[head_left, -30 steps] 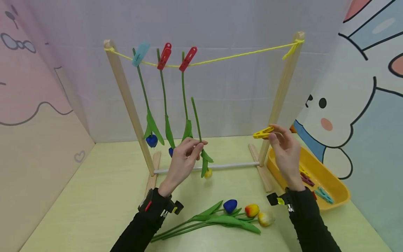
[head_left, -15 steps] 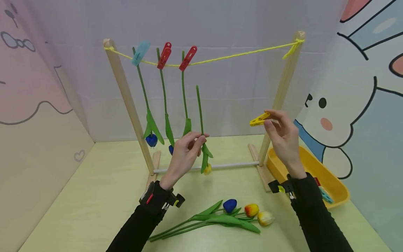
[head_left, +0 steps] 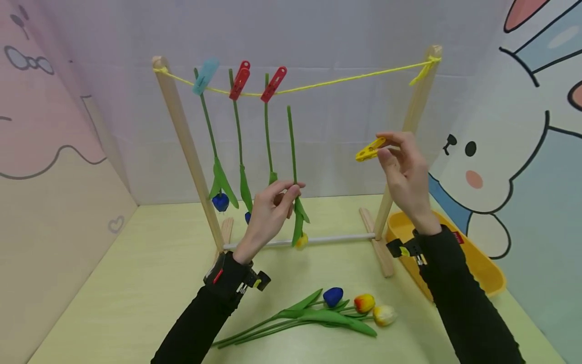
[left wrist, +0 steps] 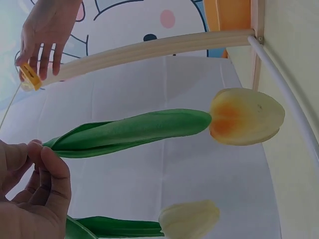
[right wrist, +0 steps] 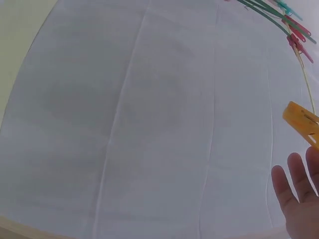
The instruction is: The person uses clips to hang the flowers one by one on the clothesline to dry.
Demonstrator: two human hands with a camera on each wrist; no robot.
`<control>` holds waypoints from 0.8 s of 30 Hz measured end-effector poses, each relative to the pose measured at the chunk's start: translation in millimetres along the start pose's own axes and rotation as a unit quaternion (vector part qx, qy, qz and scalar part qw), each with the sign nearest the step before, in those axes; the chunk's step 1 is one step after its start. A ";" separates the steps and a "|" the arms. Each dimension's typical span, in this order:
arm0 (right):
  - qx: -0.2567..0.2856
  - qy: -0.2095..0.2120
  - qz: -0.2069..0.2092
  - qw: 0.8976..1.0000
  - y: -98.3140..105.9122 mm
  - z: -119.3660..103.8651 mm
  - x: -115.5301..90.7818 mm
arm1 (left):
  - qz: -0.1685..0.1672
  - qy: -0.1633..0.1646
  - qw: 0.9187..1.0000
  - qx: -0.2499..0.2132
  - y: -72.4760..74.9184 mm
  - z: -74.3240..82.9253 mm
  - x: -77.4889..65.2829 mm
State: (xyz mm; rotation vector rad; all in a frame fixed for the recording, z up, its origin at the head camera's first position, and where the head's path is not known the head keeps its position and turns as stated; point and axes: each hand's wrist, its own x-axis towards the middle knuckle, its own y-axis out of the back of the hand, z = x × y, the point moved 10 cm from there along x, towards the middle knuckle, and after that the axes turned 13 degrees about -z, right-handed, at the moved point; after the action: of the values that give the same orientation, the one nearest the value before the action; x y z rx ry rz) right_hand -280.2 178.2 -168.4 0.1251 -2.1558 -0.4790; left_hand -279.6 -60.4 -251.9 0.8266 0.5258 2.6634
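Note:
My left hand (head_left: pixel 270 210) pinches the stem of an artificial tulip (head_left: pixel 292 146), head down, its stem end pointing up below the yellow line. In the left wrist view the tulip head (left wrist: pixel 247 116) is pale yellow with an orange base. My right hand (head_left: pixel 403 174) pinches a yellow clothespin (head_left: pixel 370 150) in front of the right post. On the yellow line (head_left: pixel 336 82) hang three more tulips upside down, pinned by a light blue clothespin (head_left: pixel 206 77) and red clothespins (head_left: pixel 274 85). The third one's head is hidden behind my left hand.
Wooden posts (head_left: pixel 184 136) joined by a white bar (head_left: pixel 334 239) carry the line. Several loose tulips (head_left: pixel 327 317) lie on the table in front. A yellow tray (head_left: pixel 488 275) stands at right, partly behind my right sleeve.
Both hands have risen. The held tulip has moved up towards the line and now stands nearly upright; the yellow clothespin has come up and slightly left.

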 end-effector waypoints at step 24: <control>-0.095 0.183 0.004 0.978 -7.3 -65.6 66.0 | 0.005 0.004 1.000 0.003 6.6 16.1 29.8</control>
State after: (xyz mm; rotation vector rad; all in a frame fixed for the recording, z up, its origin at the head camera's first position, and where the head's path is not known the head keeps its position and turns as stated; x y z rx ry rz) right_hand -267.4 135.0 -86.7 0.0906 -1.7408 -0.6034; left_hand -294.7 -50.7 -222.5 0.8216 0.5336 2.6766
